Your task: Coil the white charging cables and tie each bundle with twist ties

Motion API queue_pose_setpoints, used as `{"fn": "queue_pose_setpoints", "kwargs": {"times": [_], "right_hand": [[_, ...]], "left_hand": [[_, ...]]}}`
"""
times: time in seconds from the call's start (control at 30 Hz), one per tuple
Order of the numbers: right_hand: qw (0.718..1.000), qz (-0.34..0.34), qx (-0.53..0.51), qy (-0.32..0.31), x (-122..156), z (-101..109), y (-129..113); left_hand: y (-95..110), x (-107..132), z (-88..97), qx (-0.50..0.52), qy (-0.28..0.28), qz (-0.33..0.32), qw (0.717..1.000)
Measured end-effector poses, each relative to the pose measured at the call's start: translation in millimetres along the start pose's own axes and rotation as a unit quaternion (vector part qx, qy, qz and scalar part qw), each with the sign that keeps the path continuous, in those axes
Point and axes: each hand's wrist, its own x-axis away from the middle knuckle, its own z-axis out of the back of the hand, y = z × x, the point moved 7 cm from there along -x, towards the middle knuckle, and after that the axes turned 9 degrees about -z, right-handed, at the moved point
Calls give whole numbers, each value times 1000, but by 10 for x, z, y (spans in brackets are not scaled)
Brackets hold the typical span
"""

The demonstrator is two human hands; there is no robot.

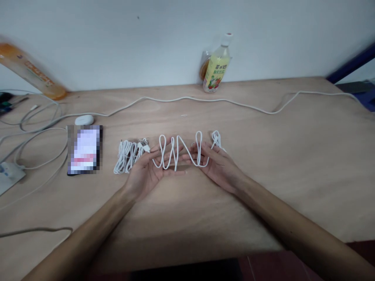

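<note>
A white USB cable [177,154] runs in loose zigzag loops between my two hands, just above the table. My left hand [146,168] pinches its left end under the thumb, the other fingers stretched out beneath the loops. Beside that thumb shows a USB plug [143,145]. On the right, my right hand [218,164] holds the cable between thumb and fingers, with some loops lying across the fingers. A small coiled cable end [216,137] shows just beyond the right thumb. Left of my left hand lies a bundle of folded white cables [124,156].
A phone [84,150] with a blurred screen and a white earbud case [84,120] lie at left, near tangled cords [38,117] and a power strip [10,175]. A long white cord [184,98] crosses the back. A drink bottle [216,66] and an orange-ended tube [35,72] lean by the wall.
</note>
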Motion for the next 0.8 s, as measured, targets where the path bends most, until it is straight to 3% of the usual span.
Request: {"fn": "queue_pose_setpoints", "kwargs": {"times": [0.5,0.8], "right_hand": [[999,10,-28,25,8,58,-3],[999,2,-35,39,7,109,6]], "left_hand": [[22,16,-14,-8,57,-5,998],[28,21,8,21,54,-14,998]]}}
